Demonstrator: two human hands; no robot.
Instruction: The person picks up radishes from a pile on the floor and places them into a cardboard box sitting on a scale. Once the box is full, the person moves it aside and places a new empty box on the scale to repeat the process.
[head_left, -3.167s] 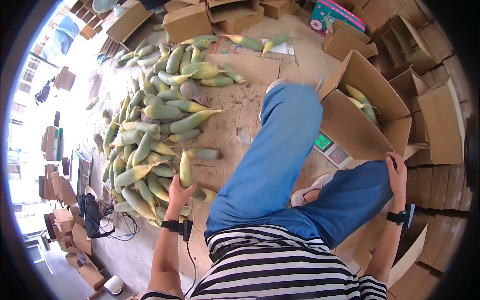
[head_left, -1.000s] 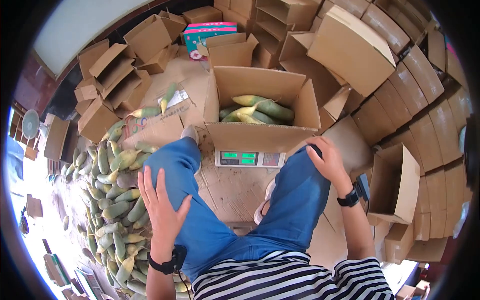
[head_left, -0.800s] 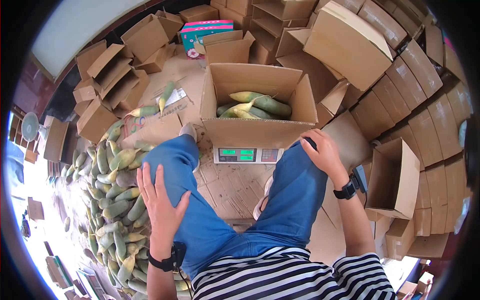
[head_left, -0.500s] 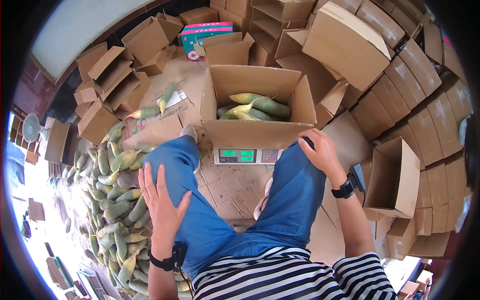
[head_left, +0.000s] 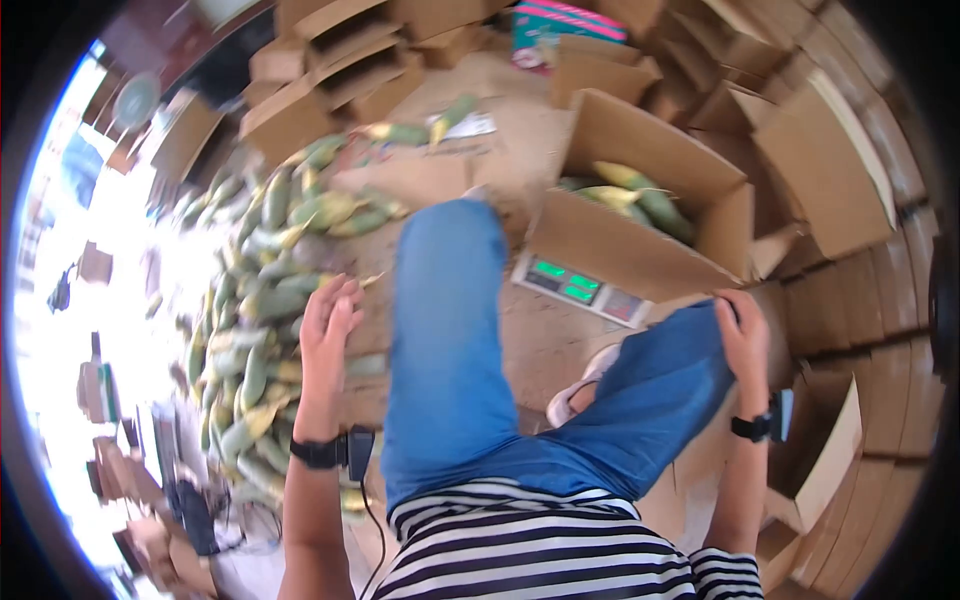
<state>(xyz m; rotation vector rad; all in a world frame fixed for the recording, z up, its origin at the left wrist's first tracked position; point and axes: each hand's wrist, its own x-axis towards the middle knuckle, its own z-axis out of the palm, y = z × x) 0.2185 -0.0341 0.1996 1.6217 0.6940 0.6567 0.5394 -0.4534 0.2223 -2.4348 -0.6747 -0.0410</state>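
My left hand hangs in the air beside my left knee, over the near edge of a pile of green radishes. Its fingers are loosely bent, somewhat blurred, and I see nothing in them. On my right knee rests my right hand, with the fingers draped over the jeans; a small dark patch shows between thumb and fingers, too unclear to name. Ahead, an uncovered cardboard box holds several green radishes. It sits on a scale with lit green digits.
Two loose radishes lie on flattened cardboard beyond the pile. Open boxes stand at the back, near a teal and pink carton. Stacked cartons line the right side, with an open box beside my right arm.
The view has turned left, shifting the box and scale rightward. My left hand has lifted off my left thigh and moved out toward the radish pile. My right hand stays on the knee.
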